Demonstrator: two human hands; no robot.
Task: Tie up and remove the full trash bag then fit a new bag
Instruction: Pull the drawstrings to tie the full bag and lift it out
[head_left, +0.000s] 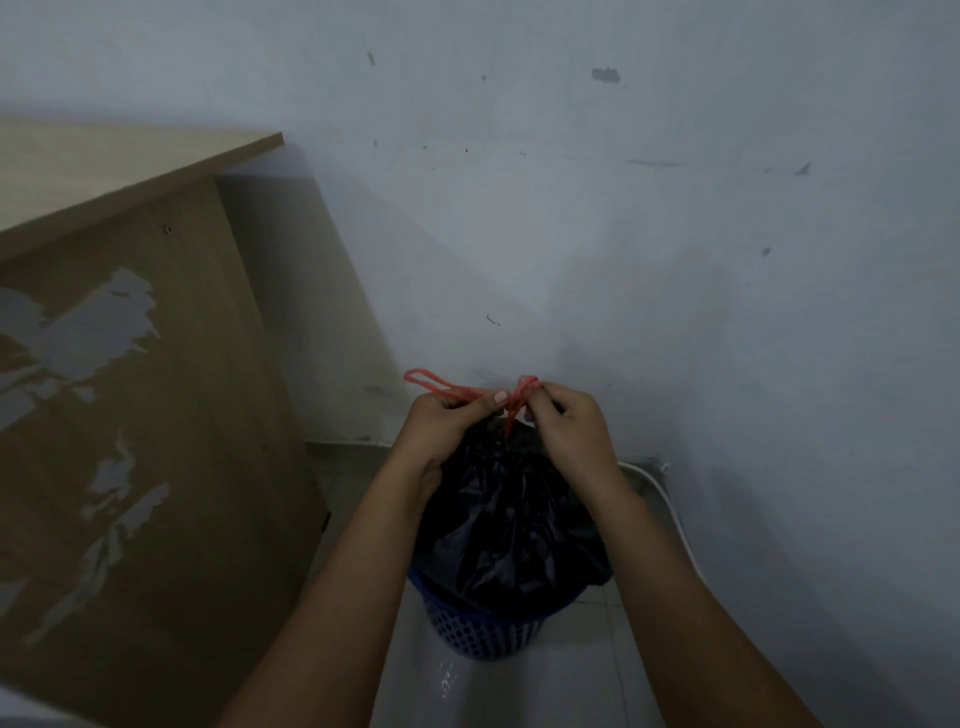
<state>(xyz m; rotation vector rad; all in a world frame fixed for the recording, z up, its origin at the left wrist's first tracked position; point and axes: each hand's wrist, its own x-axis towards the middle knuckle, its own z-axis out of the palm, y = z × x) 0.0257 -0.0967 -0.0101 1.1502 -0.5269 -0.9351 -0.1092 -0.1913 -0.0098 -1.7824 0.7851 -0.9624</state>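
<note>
Your trash bag (511, 525) sits in the basket (475, 631) on the floor (524, 691), before the wall (571, 234). The bench (130, 364) stands left of it, a cable (670, 514) right. Your hands meet above the bag.

You are looking at a dim, underexposed view with a cool grey-blue cast. The pale painted wall (571, 208) is brightest at the top and darkens downward. The light wooden cabinet (130, 415) throws a soft shadow rightward across it. The black plastic trash bag (509, 525) loses detail in its folds. A faint glint shows on the tiled floor (447, 680). Straight edges bow toward the borders, and detail is slightly soft.
</note>
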